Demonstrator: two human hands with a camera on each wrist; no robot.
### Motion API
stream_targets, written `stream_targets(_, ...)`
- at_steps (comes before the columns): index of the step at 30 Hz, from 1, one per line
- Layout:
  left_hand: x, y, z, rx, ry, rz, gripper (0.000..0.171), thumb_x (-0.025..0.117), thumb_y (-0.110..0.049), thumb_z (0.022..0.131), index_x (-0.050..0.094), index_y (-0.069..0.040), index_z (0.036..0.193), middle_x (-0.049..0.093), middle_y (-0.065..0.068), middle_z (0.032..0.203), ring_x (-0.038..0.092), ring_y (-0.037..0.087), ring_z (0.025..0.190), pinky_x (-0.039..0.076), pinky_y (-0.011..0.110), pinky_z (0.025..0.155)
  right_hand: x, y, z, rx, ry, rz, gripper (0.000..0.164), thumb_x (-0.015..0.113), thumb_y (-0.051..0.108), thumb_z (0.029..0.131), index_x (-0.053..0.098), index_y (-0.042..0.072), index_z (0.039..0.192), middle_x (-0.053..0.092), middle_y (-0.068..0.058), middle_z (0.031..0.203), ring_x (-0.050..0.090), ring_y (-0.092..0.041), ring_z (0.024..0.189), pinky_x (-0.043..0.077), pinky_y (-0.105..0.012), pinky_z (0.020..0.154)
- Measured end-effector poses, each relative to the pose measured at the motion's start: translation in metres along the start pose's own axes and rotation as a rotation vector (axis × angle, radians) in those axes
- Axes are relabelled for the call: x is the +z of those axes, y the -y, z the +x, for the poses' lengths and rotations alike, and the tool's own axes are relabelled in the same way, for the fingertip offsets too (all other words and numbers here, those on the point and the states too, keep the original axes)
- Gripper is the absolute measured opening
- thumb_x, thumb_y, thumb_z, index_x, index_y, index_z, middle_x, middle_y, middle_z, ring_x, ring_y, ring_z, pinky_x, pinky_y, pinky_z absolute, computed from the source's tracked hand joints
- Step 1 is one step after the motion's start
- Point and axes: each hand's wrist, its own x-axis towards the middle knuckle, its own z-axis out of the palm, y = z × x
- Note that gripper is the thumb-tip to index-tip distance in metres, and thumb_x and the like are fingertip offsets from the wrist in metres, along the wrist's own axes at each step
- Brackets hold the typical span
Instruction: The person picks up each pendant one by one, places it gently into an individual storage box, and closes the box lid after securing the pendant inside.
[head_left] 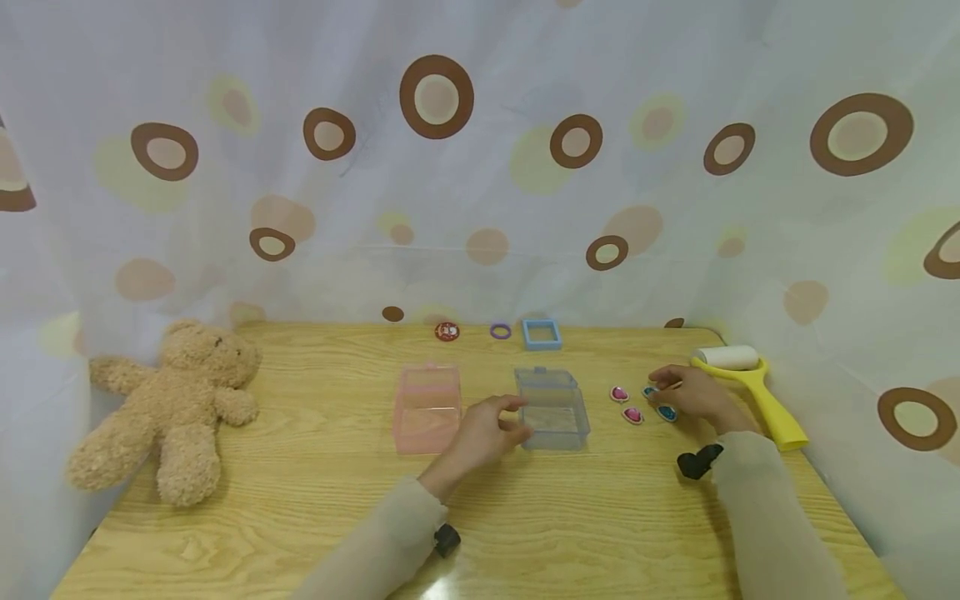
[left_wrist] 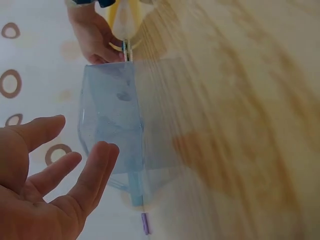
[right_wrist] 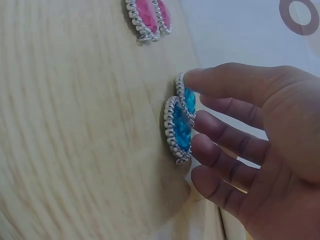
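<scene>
My left hand (head_left: 483,432) hovers between the pink clear box (head_left: 427,432) and the blue clear box (head_left: 553,421), fingertips by the blue box's left wall. In the left wrist view its thumb and fingers are spread apart with nothing between them. At the right, my right hand (right_wrist: 260,130) reaches over two teal gems with beaded silver rims, lying on the table. Its thumb tip is right at the farther teal gem (right_wrist: 188,102), and the loosely bent fingers are beside the nearer teal gem (right_wrist: 181,130). Two pink gems (head_left: 632,415) lie just left of them.
Along the back edge sit a red round badge (head_left: 447,332), a purple ring (head_left: 500,332) and a light blue square frame (head_left: 542,335). A teddy bear (head_left: 180,404) lies at the left. A yellow-handled lint roller (head_left: 757,392) lies beyond the right hand, near the curtain.
</scene>
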Motion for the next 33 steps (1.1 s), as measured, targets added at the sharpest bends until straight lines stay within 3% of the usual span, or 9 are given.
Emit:
stream_targets(4,0.0021,0.0004,0.0015,-0.001,0.004,0.035,0.045,0.073,-0.023,0.092,0.063,-0.009,0.133,0.064,0.015,0.132,0.073,0.029,0.101,0.06,0.028,0.071,0.0013,-0.0013,0.0017,-0.002,-0.006,-0.012,0.048,0.072,0.032,0.092,0.062,0.003,0.128,0.064,-0.019,0.117,0.061,-0.03,0.103,0.053,-0.039,0.081)
stream_targets(13,0.004,-0.0009,0.0048,-0.016,-0.022,0.085,0.041,0.073,-0.025,0.091,0.065,-0.01,0.128,0.067,0.014,0.128,0.072,0.024,0.096,0.058,0.035,0.082,-0.0012,0.0044,-0.0007,0.005,0.003,-0.055,0.042,0.072,0.033,0.091,0.067,0.004,0.121,0.066,-0.018,0.112,0.061,-0.029,0.1,0.052,-0.043,0.082)
stream_targets(20,0.0039,-0.0041,0.0065,-0.054,-0.039,0.109,0.04,0.073,-0.025,0.091,0.065,-0.011,0.127,0.068,0.013,0.126,0.067,0.031,0.109,0.053,0.046,0.097,-0.0002,0.0034,0.0011,-0.004,0.002,-0.085,0.038,0.074,0.033,0.09,0.07,0.005,0.116,0.069,-0.015,0.108,0.061,-0.026,0.096,0.052,-0.039,0.08)
stream_targets(28,0.0031,-0.0054,0.0061,-0.067,-0.029,0.1,0.041,0.074,-0.024,0.09,0.064,-0.01,0.128,0.068,0.014,0.125,0.066,0.032,0.11,0.053,0.046,0.096,0.002,0.0041,0.0009,-0.01,-0.008,-0.105,0.039,0.074,0.037,0.09,0.07,0.005,0.113,0.069,-0.01,0.101,0.06,-0.022,0.09,0.048,-0.032,0.074)
stream_targets(33,0.0033,-0.0057,0.0063,-0.072,-0.025,0.097,0.042,0.074,-0.024,0.091,0.064,-0.009,0.129,0.068,0.013,0.124,0.065,0.033,0.113,0.053,0.045,0.095,0.0021,0.0062,-0.0006,-0.015,-0.013,-0.112,0.042,0.074,0.038,0.089,0.07,0.006,0.115,0.068,-0.011,0.103,0.061,-0.024,0.094,0.05,-0.036,0.077)
